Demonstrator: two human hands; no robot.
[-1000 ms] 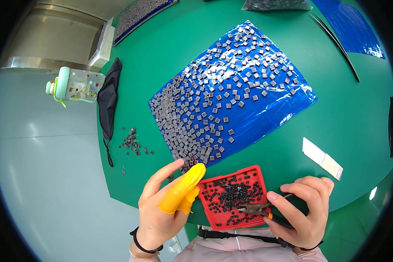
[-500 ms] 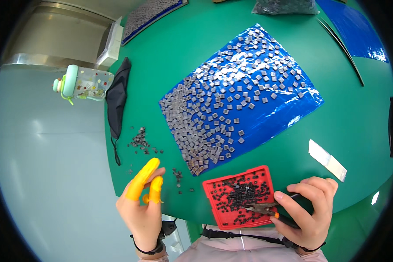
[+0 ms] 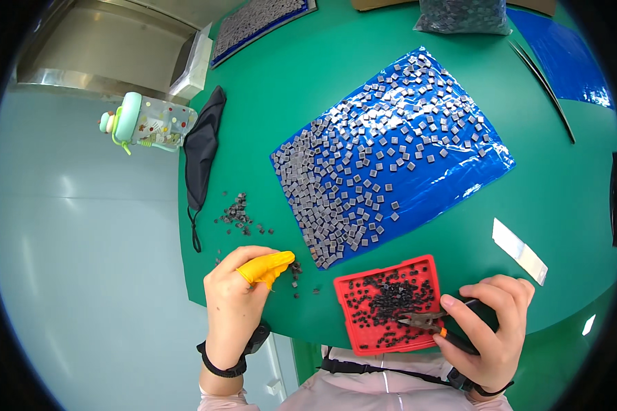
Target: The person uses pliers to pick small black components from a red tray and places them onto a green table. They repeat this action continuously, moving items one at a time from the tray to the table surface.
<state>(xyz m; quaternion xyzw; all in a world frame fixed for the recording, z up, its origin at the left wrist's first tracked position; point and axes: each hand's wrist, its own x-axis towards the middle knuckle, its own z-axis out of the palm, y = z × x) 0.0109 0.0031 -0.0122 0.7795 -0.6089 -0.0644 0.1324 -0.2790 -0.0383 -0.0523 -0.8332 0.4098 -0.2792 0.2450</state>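
My left hand (image 3: 243,288), with yellow finger cots on thumb and forefinger, is closed in a pinch beside a small cluster of dark pieces (image 3: 295,268) on the green table. Whatever lies between its fingertips, if anything, is hidden. My right hand (image 3: 493,322) grips a pair of pliers (image 3: 425,320) with black and orange handles. Their jaws are over the red tray (image 3: 341,301), which holds many small black parts (image 3: 394,298). Small grey square pieces (image 3: 308,185) are spread over a blue sheet (image 3: 428,195) beyond the tray.
Another pile of dark pieces (image 3: 236,214) lies at the left, near a black face mask (image 3: 202,154) and a clear bottle (image 3: 154,123). Tweezers (image 3: 547,89) and a white strip (image 3: 519,251) are at the right. A bag of grey pieces (image 3: 463,17) sits at the back.
My left hand has turned and moved right to the small dark cluster, its yellow-covered fingers coming together. My right hand still holds the pliers over the tray. The whole view has shifted slightly.
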